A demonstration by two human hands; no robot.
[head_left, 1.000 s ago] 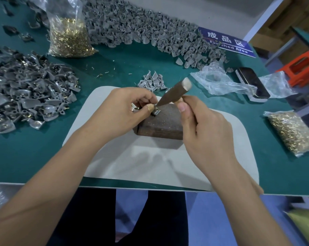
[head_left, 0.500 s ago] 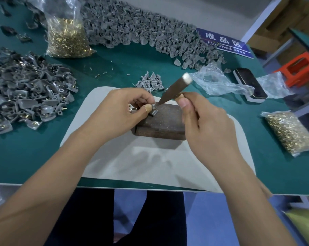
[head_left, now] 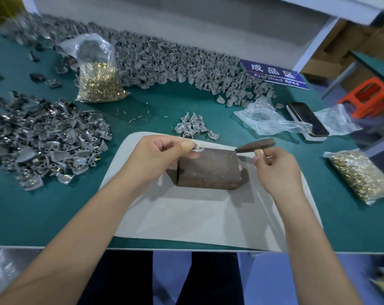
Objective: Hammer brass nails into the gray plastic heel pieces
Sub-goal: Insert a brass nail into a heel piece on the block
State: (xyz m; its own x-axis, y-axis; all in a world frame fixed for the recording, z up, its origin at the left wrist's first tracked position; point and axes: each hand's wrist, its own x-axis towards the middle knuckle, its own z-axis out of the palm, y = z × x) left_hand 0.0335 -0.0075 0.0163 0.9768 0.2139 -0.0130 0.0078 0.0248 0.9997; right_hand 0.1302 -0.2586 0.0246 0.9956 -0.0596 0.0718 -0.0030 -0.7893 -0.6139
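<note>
Lifted off the heel piece (head_left: 197, 149) that the left hand (head_left: 158, 160) pinches at the block's (head_left: 208, 168) edge, the hammer (head_left: 256, 145) swings aside, gripped in the right hand (head_left: 274, 168), while big gray piles (head_left: 43, 146) suggest plenty left.

Open room is left on the white mat (head_left: 186, 219) in front of the metal block (head_left: 208, 170), which stands at its middle. The far edge is crowded by a small cluster of heel pieces (head_left: 192, 126). The left side is blocked by a large pile (head_left: 43, 142), the right by a bag of nails (head_left: 362, 175).
</note>
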